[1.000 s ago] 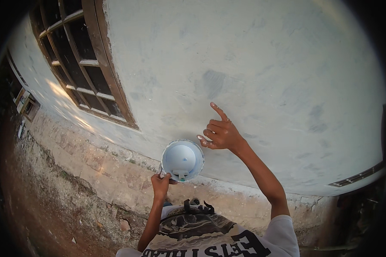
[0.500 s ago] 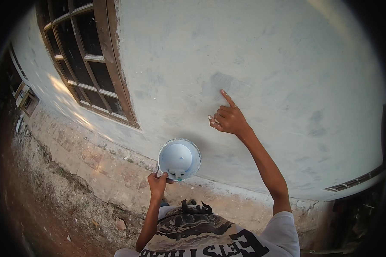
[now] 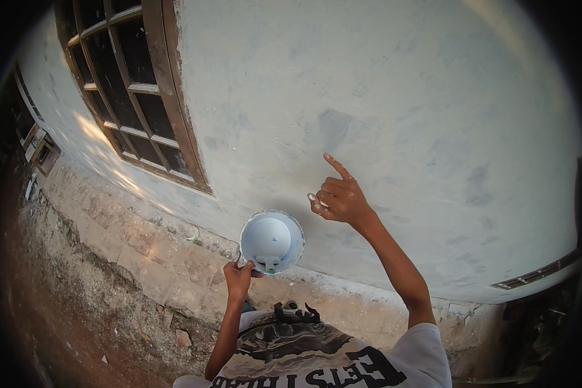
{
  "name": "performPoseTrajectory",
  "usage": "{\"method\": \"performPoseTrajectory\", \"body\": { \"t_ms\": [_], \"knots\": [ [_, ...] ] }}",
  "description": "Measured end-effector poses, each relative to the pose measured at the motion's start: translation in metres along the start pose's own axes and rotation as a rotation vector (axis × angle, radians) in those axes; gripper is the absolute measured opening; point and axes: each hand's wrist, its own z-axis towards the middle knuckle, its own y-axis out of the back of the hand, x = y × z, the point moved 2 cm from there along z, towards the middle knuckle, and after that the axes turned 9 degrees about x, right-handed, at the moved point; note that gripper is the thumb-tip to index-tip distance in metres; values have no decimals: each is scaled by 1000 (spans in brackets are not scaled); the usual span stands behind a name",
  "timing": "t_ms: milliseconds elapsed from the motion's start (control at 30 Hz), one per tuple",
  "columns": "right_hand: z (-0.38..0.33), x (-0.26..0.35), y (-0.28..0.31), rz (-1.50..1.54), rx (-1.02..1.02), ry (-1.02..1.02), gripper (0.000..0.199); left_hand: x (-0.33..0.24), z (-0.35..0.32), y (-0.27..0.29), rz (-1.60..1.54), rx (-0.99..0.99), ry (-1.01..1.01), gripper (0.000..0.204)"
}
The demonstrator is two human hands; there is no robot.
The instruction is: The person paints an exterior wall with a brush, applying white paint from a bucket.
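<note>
My left hand grips the near rim of a round pail of pale whitish paste, held level in front of my chest. My right hand is raised to the plastered wall, index finger stretched up toward a darker grey patch, the other fingers curled around something small and white that I cannot identify. The fingertip is at or very near the wall surface.
A brown wooden window with dark panes fills the wall's upper left. A rough stone plinth runs along the wall's foot above bare reddish ground. A dark vent slot sits low on the right.
My right hand rose toward the grey patch, then came back down a little and nearer to the pail. The pail stayed almost still in my left hand.
</note>
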Motion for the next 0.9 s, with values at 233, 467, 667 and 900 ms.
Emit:
{"method": "performPoseTrajectory", "body": {
  "t_ms": [233, 467, 667, 900],
  "knots": [
    [-46, 118, -67, 595, 637, -591, 44, 7, 4, -2, 79, -6, 13, 14],
    [-82, 128, -108, 686, 739, -667, 39, -5, 3, -15, 152, 40, 34, 14],
    [-74, 128, -92, 689, 833, -678, 38, 2, 3, -13, 174, 30, -37, 15],
    [-95, 139, -109, 529, 850, -613, 39, -1, 0, -16, 196, 84, 46, 21]
  ]
}}
